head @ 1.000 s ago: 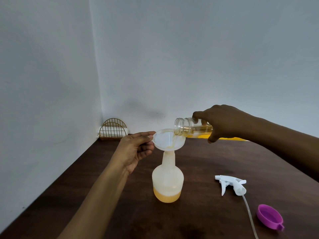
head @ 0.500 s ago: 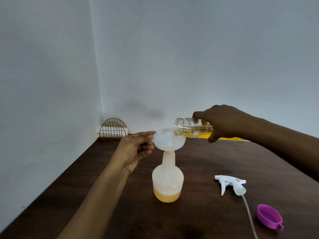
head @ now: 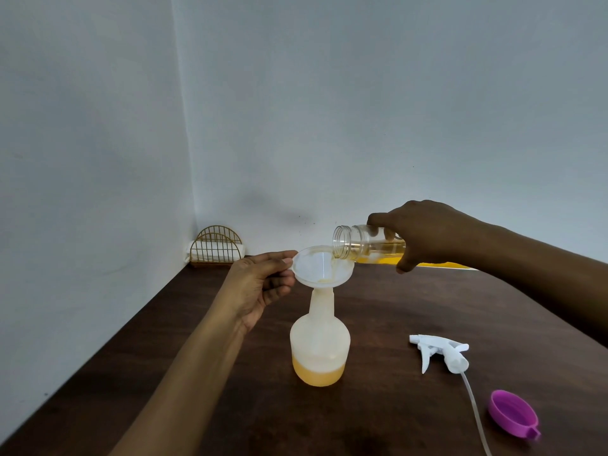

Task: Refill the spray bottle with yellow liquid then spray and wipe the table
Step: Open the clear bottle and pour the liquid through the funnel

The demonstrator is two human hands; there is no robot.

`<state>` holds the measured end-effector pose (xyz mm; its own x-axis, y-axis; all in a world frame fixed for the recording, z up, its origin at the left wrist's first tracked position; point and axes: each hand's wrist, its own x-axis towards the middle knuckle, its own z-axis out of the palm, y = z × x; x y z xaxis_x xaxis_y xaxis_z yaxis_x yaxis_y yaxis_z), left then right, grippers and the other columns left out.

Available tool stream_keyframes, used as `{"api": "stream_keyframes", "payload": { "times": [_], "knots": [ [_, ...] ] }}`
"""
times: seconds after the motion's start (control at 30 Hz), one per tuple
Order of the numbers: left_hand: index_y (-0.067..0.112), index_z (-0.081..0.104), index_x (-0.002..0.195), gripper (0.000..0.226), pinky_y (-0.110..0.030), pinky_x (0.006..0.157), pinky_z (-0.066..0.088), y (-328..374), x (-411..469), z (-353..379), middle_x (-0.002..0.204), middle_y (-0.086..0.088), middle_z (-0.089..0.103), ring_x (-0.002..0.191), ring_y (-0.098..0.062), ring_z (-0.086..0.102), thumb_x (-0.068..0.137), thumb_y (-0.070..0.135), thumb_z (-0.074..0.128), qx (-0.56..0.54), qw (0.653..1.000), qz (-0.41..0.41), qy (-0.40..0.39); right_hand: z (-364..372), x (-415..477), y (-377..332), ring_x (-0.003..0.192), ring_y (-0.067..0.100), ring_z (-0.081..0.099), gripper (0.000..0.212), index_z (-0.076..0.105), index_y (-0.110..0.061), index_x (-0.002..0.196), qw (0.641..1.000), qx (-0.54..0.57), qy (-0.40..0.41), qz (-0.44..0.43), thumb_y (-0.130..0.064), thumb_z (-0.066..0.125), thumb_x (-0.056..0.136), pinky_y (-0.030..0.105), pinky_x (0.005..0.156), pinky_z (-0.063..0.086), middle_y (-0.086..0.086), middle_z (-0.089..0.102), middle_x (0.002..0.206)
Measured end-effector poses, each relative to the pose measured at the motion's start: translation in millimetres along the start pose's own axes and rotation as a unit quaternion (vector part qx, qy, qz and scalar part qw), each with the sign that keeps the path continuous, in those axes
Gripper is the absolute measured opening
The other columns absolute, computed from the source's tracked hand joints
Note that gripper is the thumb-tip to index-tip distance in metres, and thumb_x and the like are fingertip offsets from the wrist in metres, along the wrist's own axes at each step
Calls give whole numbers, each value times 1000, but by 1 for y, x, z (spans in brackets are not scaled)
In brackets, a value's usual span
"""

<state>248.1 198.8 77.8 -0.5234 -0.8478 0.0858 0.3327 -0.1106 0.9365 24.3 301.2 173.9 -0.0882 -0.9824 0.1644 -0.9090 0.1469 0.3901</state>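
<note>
Our left hand (head: 260, 284) pinches the funnel (head: 324, 266) rim. Our right hand's (head: 424, 235) fingers clamp the tilted clear bottle (head: 365, 243). The spray bottle (head: 319, 347) stands upright on the table (head: 394, 307), partly filled. Risk: a steeper tilt may overflow the funnel, and a slack pinch may tip it.

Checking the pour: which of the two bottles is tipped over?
The clear bottle gripped by the right hand, lying nearly level over the funnel; the white spray bottle stands upright.

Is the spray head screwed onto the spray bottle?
No, the spray head lies on the table, while a funnel sits in the spray bottle.
</note>
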Motion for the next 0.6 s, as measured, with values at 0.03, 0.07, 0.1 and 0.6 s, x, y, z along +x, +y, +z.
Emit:
{"api": "stream_keyframes", "payload": {
  "times": [0.03, 0.07, 0.1, 0.6],
  "knots": [
    [6, 72, 89, 11, -16, 43, 51, 0, 0, 0, 54, -4, 66, 45, -7, 61, 83, 5, 64, 0, 1000, 0, 0, 0, 0, 0, 84, 15, 41, 72, 38, -34, 124, 1000, 0, -1, 0, -38, 80, 64, 29, 63, 37, -4, 60, 104],
    [6, 72, 89, 11, -16, 43, 51, 0, 0, 0, 54, -4, 66, 45, -7, 61, 83, 5, 64, 1, 1000, -1, 0, 0, 0, 0, 85, 15, 42, 72, 38, -35, 123, 1000, 0, -2, 0, -38, 80, 64, 29, 63, 37, -4, 60, 104],
    [6, 72, 89, 11, -16, 43, 51, 0, 0, 0, 54, -4, 66, 44, -7, 61, 83, 4, 63, 0, 1000, -2, 0, 0, 0, 0, 85, 15, 44, 72, 38, -35, 123, 1000, 1, -3, -1, -38, 79, 64, 29, 64, 38, -5, 60, 105],
    [7, 72, 89, 11, -16, 43, 51, 0, 0, -1, 54, -4, 66, 45, -7, 62, 83, 4, 64, -1, 1000, 0, -1, 0, 0, 0, 85, 15, 45, 70, 39, -34, 121, 1000, 6, -3, -4, -38, 79, 64, 30, 66, 41, -6, 60, 105]
  ]
}}
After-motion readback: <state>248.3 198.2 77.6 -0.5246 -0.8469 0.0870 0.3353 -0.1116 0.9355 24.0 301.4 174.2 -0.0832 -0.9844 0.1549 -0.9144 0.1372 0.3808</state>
